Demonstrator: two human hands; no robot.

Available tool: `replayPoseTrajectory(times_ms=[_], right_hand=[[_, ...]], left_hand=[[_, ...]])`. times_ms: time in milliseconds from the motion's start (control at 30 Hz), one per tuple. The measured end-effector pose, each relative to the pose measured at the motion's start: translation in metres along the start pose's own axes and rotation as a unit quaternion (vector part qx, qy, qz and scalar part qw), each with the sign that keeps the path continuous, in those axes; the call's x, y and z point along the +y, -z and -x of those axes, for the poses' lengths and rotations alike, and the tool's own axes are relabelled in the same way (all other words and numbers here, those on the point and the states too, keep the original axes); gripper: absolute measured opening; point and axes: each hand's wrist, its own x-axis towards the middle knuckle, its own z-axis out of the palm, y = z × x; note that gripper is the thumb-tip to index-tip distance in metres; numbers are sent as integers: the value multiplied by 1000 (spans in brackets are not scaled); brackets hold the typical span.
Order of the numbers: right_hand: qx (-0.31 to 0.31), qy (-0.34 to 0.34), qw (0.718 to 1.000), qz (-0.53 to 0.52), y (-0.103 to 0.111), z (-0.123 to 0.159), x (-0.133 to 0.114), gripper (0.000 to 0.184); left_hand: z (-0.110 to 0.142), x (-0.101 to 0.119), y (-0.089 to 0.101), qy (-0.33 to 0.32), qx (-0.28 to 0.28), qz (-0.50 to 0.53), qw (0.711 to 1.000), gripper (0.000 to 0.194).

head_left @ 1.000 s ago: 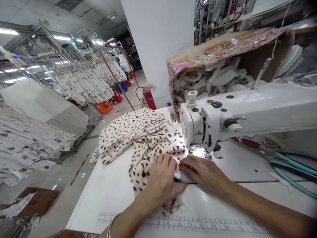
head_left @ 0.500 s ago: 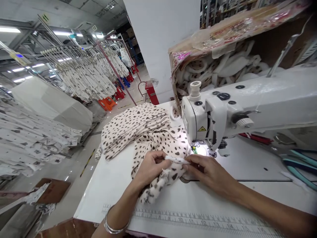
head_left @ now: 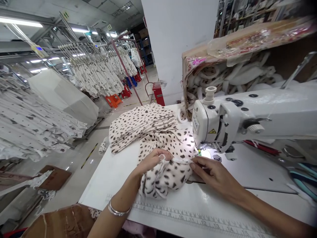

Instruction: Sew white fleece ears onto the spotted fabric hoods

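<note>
A cream fabric piece [head_left: 170, 177] with dark spots lies bunched in front of the sewing machine [head_left: 218, 119]. My left hand [head_left: 156, 158] is closed on its folded upper edge, with part of the fingers hidden by the cloth. At the right end of that same edge, my right hand [head_left: 210, 170] pinches the fabric between thumb and fingers, just in front of the lit needle area. Behind my hands, more spotted cloth spreads toward a folded stack of spotted fabric [head_left: 141, 124] on the white table [head_left: 104, 180].
A cardboard box [head_left: 198, 54] full of white and spotted pieces stands behind the machine. Teal-handled scissors [head_left: 303, 181] lie at the right. A printed ruler scale [head_left: 178, 215] runs along the table front. Garments hang on racks [head_left: 94, 69] at the left.
The bunched cloth in front of my left hand has spread out and flipped, showing more of its spotted face. My left fingers have curled further over the edge. The view has shifted left.
</note>
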Motion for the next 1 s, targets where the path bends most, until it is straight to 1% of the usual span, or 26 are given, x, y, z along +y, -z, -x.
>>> replayPoseTrajectory(times_ms=[67, 100, 133, 167, 233, 267, 300, 333, 367, 400, 433, 467, 500, 533, 567, 600, 633, 667, 700, 733, 767, 867, 900, 933, 1000], right_hand=[[7, 25, 1000, -18, 2, 1, 1, 23], [13, 48, 999, -14, 3, 1, 2, 21], [22, 72, 997, 4, 4, 1, 3, 22], [35, 95, 994, 36, 5, 2, 4, 26], [77, 134, 980, 124, 7, 5, 5, 33], [101, 150, 968, 172, 8, 7, 4, 36], [125, 169, 953, 218, 9, 10, 2, 38], [145, 194, 934, 262, 8, 14, -2, 39], [161, 224, 914, 298, 8, 19, -7, 39], [170, 257, 895, 323, 6, 25, -14, 37], [170, 290, 879, 337, 2, 31, -23, 34], [160, 321, 870, 339, -2, 37, -31, 31], [140, 346, 865, 334, -8, 42, -39, 28], [116, 364, 864, 329, -16, 48, -46, 25], [95, 376, 861, 328, -25, 52, -51, 25], [92, 387, 856, 330, -35, 55, -53, 25], [98, 394, 850, 336, -46, 56, -54, 26], [113, 399, 844, 339, -57, 57, -53, 25], [142, 399, 842, 334, -68, 56, -51, 21], [146, 403, 840, 333, -78, 54, -47, 18], [145, 396, 842, 337, -87, 53, -44, 17], [132, 350, 852, 367, -104, 49, -32, 25], [136, 341, 853, 372, -107, 49, -27, 23], [144, 339, 852, 371, -108, 50, -23, 17], [166, 347, 849, 364, -107, 56, -13, 2]], left_hand=[[6, 5, 1, -5, -62, 33, 998, 35], [9, 8, 2, -13, -92, 52, 994, 35], [12, 12, 3, -26, -106, 70, 992, 35], [14, 15, 4, -42, -103, 81, 991, 35], [19, 21, 6, -76, -54, 70, 993, 33], [21, 23, 7, -91, -35, 39, 995, 32], [24, 24, 6, -101, -34, -12, 994, 31], [28, 24, 4, -108, -55, -78, 990, 31], [31, 23, 0, -114, -83, -153, 978, 33], [34, 22, -6, -112, -104, -231, 961, 41], [36, 20, -13, -97, -108, -306, 941, 51], [38, 18, -20, -66, -88, -375, 920, 60], [37, 16, -28, -25, -49, -432, 900, 67], [36, 14, -34, 21, -5, -475, 880, 68], [33, 13, -39, 61, 35, -503, 861, 67], [29, 14, -42, 88, 63, -519, 848, 63], [24, 14, -43, 98, 77, -525, 842, 58], [19, 16, -43, 94, 81, -524, 843, 54], [14, 17, -40, 83, 80, -518, 847, 53], [10, 18, -36, 70, 79, -513, 852, 54], [5, 18, -32, 55, 80, -508, 856, 59], [-4, 12, -19, 20, 87, -490, 867, 80], [-6, 8, -15, 13, 86, -483, 871, 81], [-7, 4, -11, 9, 84, -476, 875, 78], [-6, -1, -2, 2, 86, -461, 883, 61]])
